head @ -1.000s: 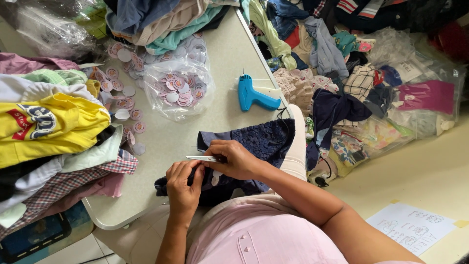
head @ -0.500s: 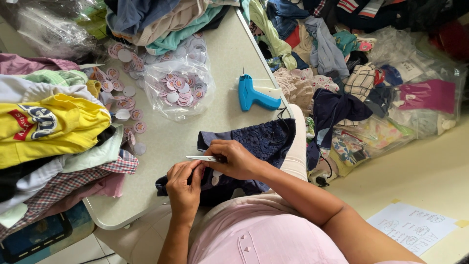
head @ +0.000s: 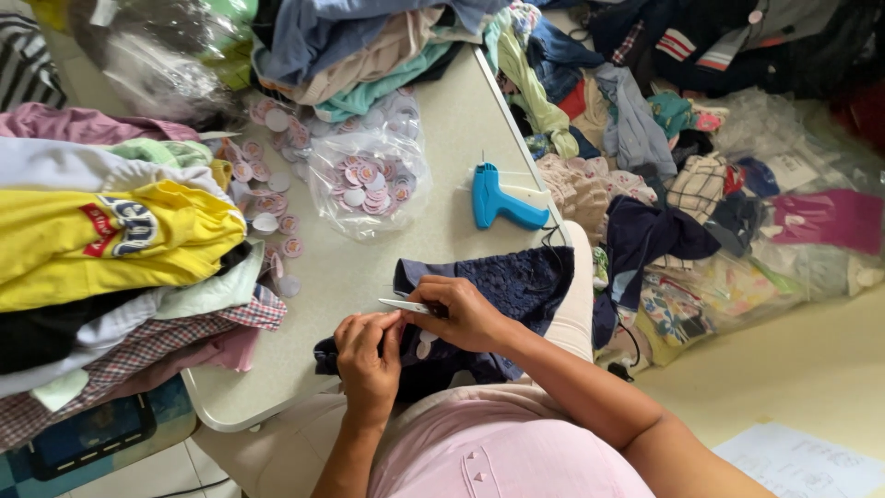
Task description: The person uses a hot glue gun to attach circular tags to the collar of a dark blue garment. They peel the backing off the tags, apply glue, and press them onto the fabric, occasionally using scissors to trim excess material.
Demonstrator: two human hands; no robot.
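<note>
Lower centre: right hand pinched small scissors at a navy garment; left hand gripped its edge, trimming in hand; next cut needed fabric taut.

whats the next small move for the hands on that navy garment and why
Probably close the small scissors on whatever the left hand pinches. The right hand holds them with the tip right by the left fingertips, over the navy garment on the table; what's pinched is too small to tell.
</note>
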